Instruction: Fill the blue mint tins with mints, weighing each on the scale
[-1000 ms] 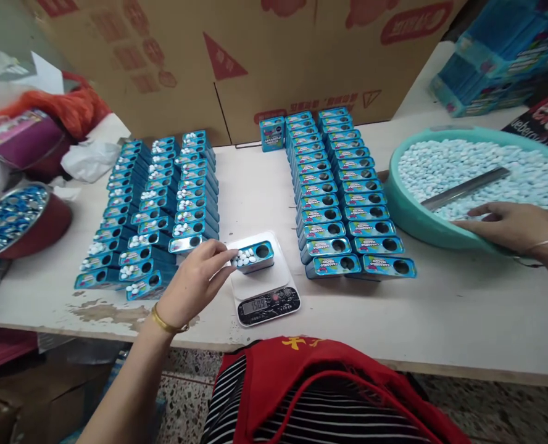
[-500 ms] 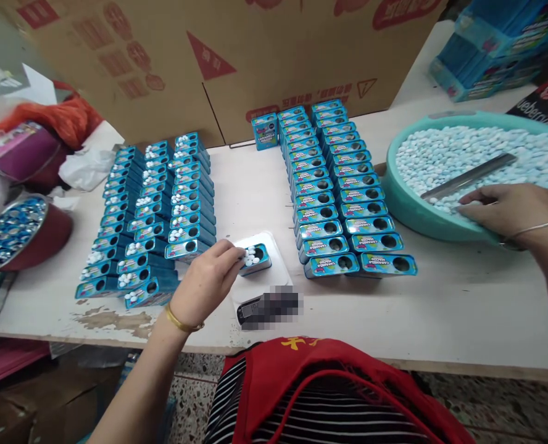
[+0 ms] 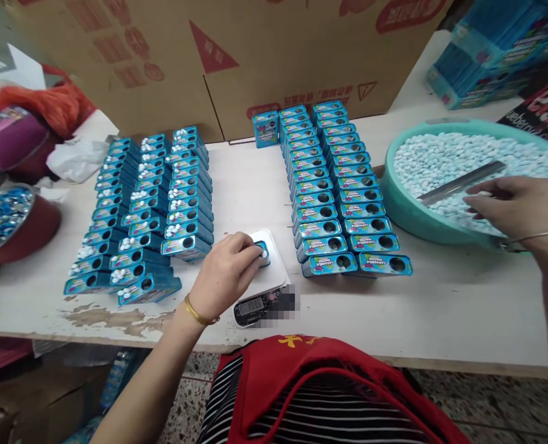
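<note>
My left hand (image 3: 230,268), a gold bangle at its wrist, is closed over the small blue tin (image 3: 265,261) on the white scale (image 3: 274,277). Its fingertips cover most of the tin's top; a white candy shows by them. The scale's display (image 3: 252,306) is lit. At the right, my right hand (image 3: 505,203) is over the turquoise basin (image 3: 394,209) of pale blue and white candies (image 3: 435,154), fingers curled with a small white candy between them. A metal strip (image 3: 463,183) lies on the candies just beyond this hand.
Blue tins (image 3: 186,245) stand in rows left of the scale, many with candies on top. More rows of tins (image 3: 332,264) stand to its right. A large cardboard box (image 3: 274,55) is behind. A red bowl (image 3: 37,228) of wrapped sweets sits far left.
My left hand has shifted right and now covers the tin, where several candies showed before. My right hand has lifted slightly off the candies, its fingers more curled.
</note>
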Demonstrator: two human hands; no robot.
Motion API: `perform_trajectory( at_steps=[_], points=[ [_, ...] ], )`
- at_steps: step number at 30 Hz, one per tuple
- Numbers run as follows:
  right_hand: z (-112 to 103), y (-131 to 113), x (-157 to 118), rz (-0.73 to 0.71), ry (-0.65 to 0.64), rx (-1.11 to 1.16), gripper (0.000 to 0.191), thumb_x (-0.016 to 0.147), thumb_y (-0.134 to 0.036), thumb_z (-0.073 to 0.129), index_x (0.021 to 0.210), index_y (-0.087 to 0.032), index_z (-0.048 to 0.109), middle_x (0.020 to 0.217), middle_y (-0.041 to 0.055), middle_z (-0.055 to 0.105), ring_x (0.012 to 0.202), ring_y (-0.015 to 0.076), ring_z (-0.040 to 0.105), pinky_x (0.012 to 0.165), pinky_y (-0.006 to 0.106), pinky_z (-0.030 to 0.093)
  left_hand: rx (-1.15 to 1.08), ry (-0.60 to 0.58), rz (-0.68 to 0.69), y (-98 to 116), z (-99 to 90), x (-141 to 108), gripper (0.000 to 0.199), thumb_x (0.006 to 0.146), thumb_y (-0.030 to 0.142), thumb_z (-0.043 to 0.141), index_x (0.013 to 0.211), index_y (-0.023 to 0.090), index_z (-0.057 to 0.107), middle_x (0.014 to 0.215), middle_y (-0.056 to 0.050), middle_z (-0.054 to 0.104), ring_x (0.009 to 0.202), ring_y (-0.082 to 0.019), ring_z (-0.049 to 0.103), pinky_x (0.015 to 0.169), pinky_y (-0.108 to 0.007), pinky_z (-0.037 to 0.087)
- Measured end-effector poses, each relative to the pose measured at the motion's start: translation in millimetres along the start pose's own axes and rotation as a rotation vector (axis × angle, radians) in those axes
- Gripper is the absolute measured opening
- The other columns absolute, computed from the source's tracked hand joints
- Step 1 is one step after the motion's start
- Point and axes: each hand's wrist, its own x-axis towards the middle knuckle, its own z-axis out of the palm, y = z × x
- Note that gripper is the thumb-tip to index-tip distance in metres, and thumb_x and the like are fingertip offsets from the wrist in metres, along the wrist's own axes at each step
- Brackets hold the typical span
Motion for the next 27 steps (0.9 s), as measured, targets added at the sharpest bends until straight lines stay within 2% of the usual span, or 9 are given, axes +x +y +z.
perform_trajectory(
  at_steps=[3, 5, 8, 11, 14, 18, 21, 25, 27],
  points=[
    [-9, -41, -21, 0.041, -0.115, 0.281, 0.015, 0.069, -0.018, 0.067, 0.083, -0.017, 0.071, 0.056, 0.0027, 0.059, 0.057, 0.0166, 0.056, 0.058, 0.032, 0.042, -0.07, 0.094, -0.046, 0, 2.2, -4, 0.012, 0.089, 0.018, 0.05, 0.094, 0.015, 0.06, 0.091, -0.007, 0.056, 0.084, -0.015, 0.054, 0.073, -0.03, 0.049],
    [-13, -78, -41, -0.086, -0.217, 0.49, 0.012, 0.068, -0.021, 0.067, 0.079, -0.017, 0.07, 0.056, 0.0012, 0.058, 0.055, 0.0148, 0.054, 0.058, 0.031, 0.043, -0.13, 0.152, -0.053, 1, 0.6, -8, 0.013, 0.089, 0.015, 0.05, 0.099, 0.016, 0.059, 0.093, -0.006, 0.057, 0.086, -0.014, 0.055, 0.074, -0.029, 0.049],
    [-9, -134, -72, -0.361, -0.51, 0.672, 0.018, 0.073, -0.032, 0.065, 0.083, -0.017, 0.07, 0.066, 0.0023, 0.063, 0.057, 0.0134, 0.055, 0.056, 0.029, 0.043, -0.156, 0.226, -0.069, 3, -4.6, -15, 0.016, 0.088, 0.012, 0.052, 0.101, 0.017, 0.059, 0.093, -0.006, 0.059, 0.089, -0.014, 0.056, 0.076, -0.028, 0.049],
    [3, -183, -96, -0.657, -0.67, 0.623, 0.015, 0.079, -0.025, 0.06, 0.085, -0.016, 0.069, 0.071, 0.0025, 0.064, 0.061, 0.0126, 0.054, 0.057, 0.027, 0.041, -0.179, 0.263, -0.124, 4, -9.1, -25, 0.015, 0.087, 0.013, 0.053, 0.099, 0.017, 0.061, 0.092, -0.006, 0.06, 0.088, -0.014, 0.057, 0.077, -0.029, 0.049],
    [19, -218, -113, -0.881, -0.686, 0.424, 0.014, 0.079, -0.012, 0.057, 0.084, -0.015, 0.07, 0.075, 0.0042, 0.065, 0.068, 0.0135, 0.055, 0.065, 0.026, 0.041, -0.2, 0.256, -0.159, 4, -10.4, -36, 0.015, 0.088, 0.015, 0.053, 0.099, 0.018, 0.062, 0.092, -0.006, 0.061, 0.087, -0.014, 0.058, 0.076, -0.028, 0.049],
    [31, -237, -124, -1.025, -0.69, 0.166, 0.022, 0.079, -0.006, 0.054, 0.093, -0.014, 0.07, 0.089, 0.0101, 0.066, 0.08, 0.018, 0.057, 0.072, 0.028, 0.04, -0.231, 0.242, -0.17, 3, -9.6, -50, 0.016, 0.088, 0.013, 0.053, 0.099, 0.018, 0.062, 0.092, -0.005, 0.061, 0.087, -0.013, 0.057, 0.076, -0.027, 0.048],
    [33, -239, -128, -1.055, -0.681, 0.106, 0.024, 0.081, -0.006, 0.051, 0.096, -0.014, 0.068, 0.098, 0.0124, 0.064, 0.084, 0.0191, 0.058, 0.071, 0.028, 0.041, -0.25, 0.253, -0.173, 2, -8.4, -54, 0.015, 0.087, 0.012, 0.053, 0.098, 0.018, 0.061, 0.09, -0.005, 0.061, 0.088, -0.013, 0.057, 0.076, -0.027, 0.048],
    [30, -239, -125, -0.949, -0.675, 0.3, 0.019, 0.078, -0.007, 0.057, 0.093, -0.013, 0.067, 0.09, 0.0093, 0.064, 0.078, 0.0163, 0.056, 0.069, 0.028, 0.042, -0.247, 0.278, -0.194, -1, -7.9, -56, 0.013, 0.087, 0.013, 0.054, 0.097, 0.017, 0.062, 0.09, -0.005, 0.061, 0.087, -0.013, 0.058, 0.075, -0.027, 0.048],
    [30, -235, -119, -0.778, -0.803, 0.547, 0.012, 0.079, -0.013, 0.061, 0.09, -0.014, 0.066, 0.074, 0.0036, 0.062, 0.065, 0.0127, 0.054, 0.061, 0.026, 0.043, -0.236, 0.303, -0.215, -4, -9.5, -58, 0.013, 0.087, 0.013, 0.055, 0.096, 0.017, 0.063, 0.091, -0.005, 0.062, 0.088, -0.014, 0.058, 0.076, -0.028, 0.048]
  ],
)
